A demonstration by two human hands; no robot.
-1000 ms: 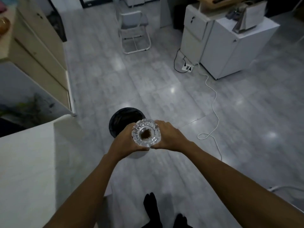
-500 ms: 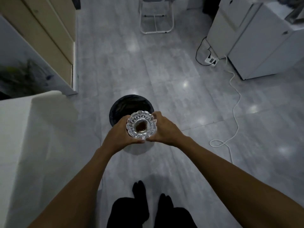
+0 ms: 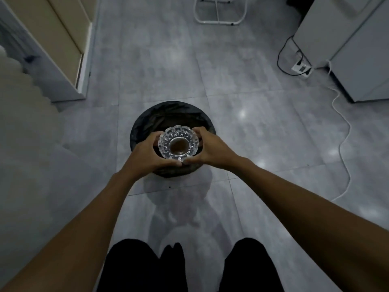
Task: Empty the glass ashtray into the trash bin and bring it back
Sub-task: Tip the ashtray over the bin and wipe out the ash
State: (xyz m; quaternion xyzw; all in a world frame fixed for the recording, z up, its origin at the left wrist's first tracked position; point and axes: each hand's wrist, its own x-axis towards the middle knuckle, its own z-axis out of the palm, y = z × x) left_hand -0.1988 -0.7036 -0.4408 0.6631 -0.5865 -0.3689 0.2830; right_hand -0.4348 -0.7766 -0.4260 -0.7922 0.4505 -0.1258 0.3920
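I hold a round cut-glass ashtray point(image 3: 178, 144) upright with both hands, brown ash sitting in its centre. My left hand point(image 3: 147, 154) grips its left rim and my right hand point(image 3: 210, 149) grips its right rim. The ashtray hangs directly over the open mouth of a round trash bin point(image 3: 168, 114) lined with a black bag, which stands on the grey tiled floor right in front of my legs.
A pale cabinet point(image 3: 63, 39) stands at the left, with a light counter edge point(image 3: 25, 127) nearer me. A white cabinet point(image 3: 347, 49) is at the right, a power strip point(image 3: 301, 68) and white cable point(image 3: 345, 148) beside it. A chair base point(image 3: 220, 11) is ahead.
I have stepped closer to the bin. The ashtray, still level and held in both hands, has moved from the bin's near edge to over its opening.
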